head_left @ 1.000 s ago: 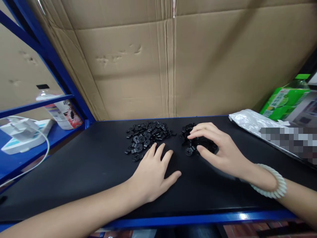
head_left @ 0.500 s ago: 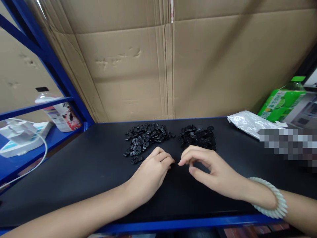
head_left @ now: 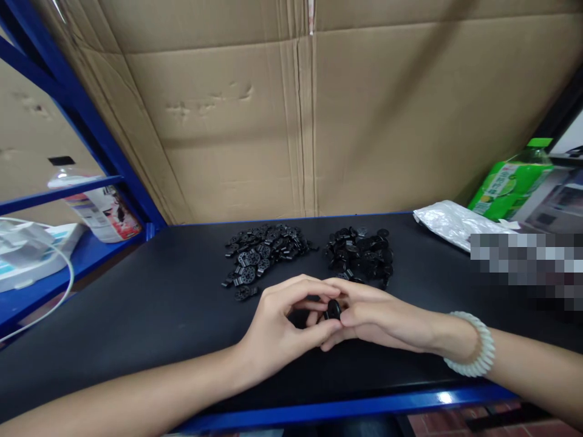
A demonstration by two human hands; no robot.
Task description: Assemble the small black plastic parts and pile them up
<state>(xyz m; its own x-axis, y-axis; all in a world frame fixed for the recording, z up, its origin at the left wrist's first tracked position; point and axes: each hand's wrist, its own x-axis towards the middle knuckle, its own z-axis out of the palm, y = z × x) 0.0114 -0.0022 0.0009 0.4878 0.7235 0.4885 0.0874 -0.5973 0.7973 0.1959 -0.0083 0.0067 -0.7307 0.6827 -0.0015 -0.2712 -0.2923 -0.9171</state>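
Observation:
A small round black plastic part (head_left: 334,309) is pinched where my two hands meet, above the near middle of the black tabletop. My left hand (head_left: 289,318) curls in from the left, its thumb and fingertips on the part. From the right, my right hand (head_left: 371,312) grips it too, thumb against its side and fingers partly behind it. Beyond my left hand lies a pile of black discs with holes and short tabs (head_left: 268,252). A second pile of smoother black round pieces (head_left: 359,252) lies beyond my right hand.
A silvery plastic bag (head_left: 449,221) rests at the back right, before a green-labelled bottle pack (head_left: 510,182). On the left blue shelf are a labelled bottle (head_left: 102,209) and a white power strip (head_left: 40,258) with a cable. A cardboard wall (head_left: 228,121) stands behind the black table (head_left: 150,303).
My hands have come together from apart, and the round black part now shows between their fingers. The view has shifted slightly. Both piles look much the same.

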